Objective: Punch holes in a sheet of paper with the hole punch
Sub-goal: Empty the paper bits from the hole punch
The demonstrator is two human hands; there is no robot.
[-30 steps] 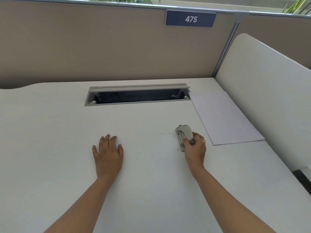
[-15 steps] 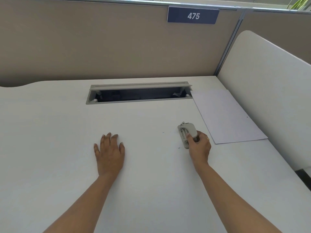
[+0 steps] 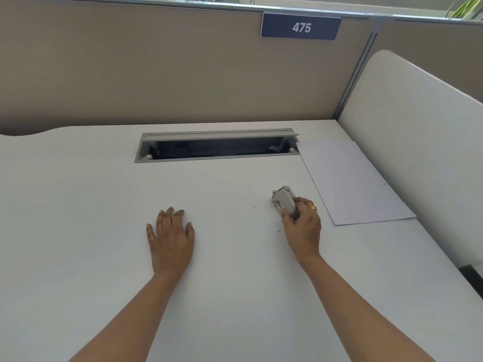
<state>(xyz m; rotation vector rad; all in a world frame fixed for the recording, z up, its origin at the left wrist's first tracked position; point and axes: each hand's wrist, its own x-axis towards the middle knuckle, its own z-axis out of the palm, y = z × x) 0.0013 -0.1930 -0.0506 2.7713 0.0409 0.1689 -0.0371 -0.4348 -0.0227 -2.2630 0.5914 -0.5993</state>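
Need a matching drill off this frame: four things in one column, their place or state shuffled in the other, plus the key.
Things
1. left hand
2. right hand
3. sheet of paper
4. number sign

Place or state
A. mounted on the partition
B. grips the hole punch
C. lies untouched on the desk, far right
D. rests palm down on the desk, fingers straight

Pairs: 1-D, 2-B, 3-C, 4-A
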